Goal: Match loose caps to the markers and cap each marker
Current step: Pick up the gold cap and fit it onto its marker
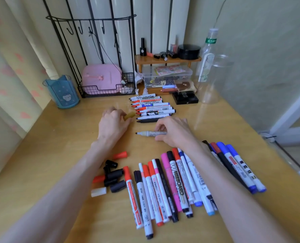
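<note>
A wooden desk (45, 137) fills the view in soft daylight. Curtains (8, 55) with pink hearts hang at nine o'clock, white upright panels (161, 20) stand at twelve, a pale wall (261, 50) at two, a white frame (291, 109) at three.

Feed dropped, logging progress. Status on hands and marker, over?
Left hand holds gold cap. Right hand pinches uncapped marker, tip bare, cap not yet on. Loose caps lie nearer the person, out of the way.
</note>
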